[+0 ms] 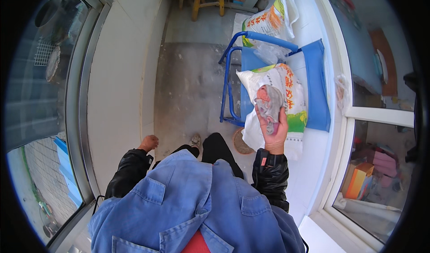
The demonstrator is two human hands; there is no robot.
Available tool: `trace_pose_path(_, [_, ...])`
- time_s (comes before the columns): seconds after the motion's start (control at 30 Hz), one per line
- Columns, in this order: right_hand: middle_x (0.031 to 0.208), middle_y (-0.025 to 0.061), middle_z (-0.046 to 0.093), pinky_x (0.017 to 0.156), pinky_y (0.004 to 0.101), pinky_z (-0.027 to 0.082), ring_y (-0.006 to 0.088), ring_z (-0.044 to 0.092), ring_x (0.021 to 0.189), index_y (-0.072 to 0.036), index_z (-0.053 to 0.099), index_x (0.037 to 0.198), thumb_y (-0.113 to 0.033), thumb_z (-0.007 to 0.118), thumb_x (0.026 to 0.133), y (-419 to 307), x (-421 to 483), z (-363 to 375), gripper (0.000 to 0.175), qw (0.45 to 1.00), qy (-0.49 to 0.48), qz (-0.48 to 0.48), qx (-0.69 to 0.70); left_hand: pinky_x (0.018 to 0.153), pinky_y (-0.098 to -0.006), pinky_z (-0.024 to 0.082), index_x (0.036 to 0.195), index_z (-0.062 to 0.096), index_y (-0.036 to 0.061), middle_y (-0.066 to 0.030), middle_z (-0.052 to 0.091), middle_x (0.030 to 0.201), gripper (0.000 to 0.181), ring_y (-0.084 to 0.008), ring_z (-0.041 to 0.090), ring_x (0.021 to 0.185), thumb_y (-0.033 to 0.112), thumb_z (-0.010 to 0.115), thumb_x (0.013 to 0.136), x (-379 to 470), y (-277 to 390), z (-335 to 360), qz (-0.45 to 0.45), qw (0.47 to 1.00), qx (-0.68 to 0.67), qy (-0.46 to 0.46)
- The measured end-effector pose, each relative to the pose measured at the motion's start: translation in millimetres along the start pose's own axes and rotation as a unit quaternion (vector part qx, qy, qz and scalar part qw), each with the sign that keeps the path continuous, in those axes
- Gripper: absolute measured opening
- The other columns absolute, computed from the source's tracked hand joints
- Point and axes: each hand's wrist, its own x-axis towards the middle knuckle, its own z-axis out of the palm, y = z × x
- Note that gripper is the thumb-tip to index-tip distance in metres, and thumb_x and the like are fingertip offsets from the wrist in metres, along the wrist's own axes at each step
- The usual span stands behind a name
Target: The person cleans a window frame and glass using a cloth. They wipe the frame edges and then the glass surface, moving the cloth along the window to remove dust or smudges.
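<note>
A crumpled grey cloth with pinkish-red patches (pixel 272 100) rests in my right hand (pixel 276 132), palm up, thumb and fingers around its lower end. Behind it, a printed white woven sack (pixel 295 88) lies on the seat of a blue metal-framed chair (pixel 315 85). My left hand (pixel 148 143) hangs beside the pale wall at the left. Its fingers are loosely curled and nothing shows in them.
Beyond the chair's armrest stands a second printed sack (pixel 265 21), with a clear plastic bag (pixel 272 52) nearer. A round brown object (pixel 242 142) sits on the floor by the chair. A wooden stool (pixel 196 6) is at the far end. Windows (pixel 373 165) flank both sides.
</note>
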Motion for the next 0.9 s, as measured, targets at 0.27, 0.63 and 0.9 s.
trace_pose_path(0.27, [0.158,0.0161,0.048,0.118,0.0649,0.037,0.0394,0.047,0.144,-0.005,0.044,0.154,-0.033,0.05,0.11,35,94,29,0.052,0.998,-0.021,0.06,0.003,0.058,-0.0331,0.056,0.106,0.071,-0.0009,-0.0094,0.072,0.082,0.021,-0.0194,0.07,0.07,0.014,0.069,0.091,13,29,-16,-0.008,0.999,-0.038,-0.009])
trace_pose_path(0.63, [0.132,0.0099,0.068,0.11,0.0391,0.049,0.0218,0.065,0.119,0.001,0.057,0.141,-0.026,0.055,0.108,38,249,79,0.042,0.998,-0.021,0.052,-0.041,0.072,-0.0388,0.057,0.108,0.071,-0.0003,-0.017,0.075,0.092,0.025,-0.0261,0.072,0.081,0.02,0.067,0.094,82,237,-127,0.112,0.982,0.146,0.035])
trace_pose_path(0.9, [0.109,0.0045,0.071,0.082,0.029,0.053,0.0161,0.067,0.096,-0.002,0.063,0.131,-0.031,0.058,0.107,73,309,123,0.038,0.994,-0.002,0.015,-0.104,0.091,-0.0339,0.054,0.124,0.064,-0.0001,-0.0103,0.07,0.11,0.032,-0.018,0.066,0.103,0.021,0.069,0.1,66,572,-86,0.39,0.915,0.032,-0.096])
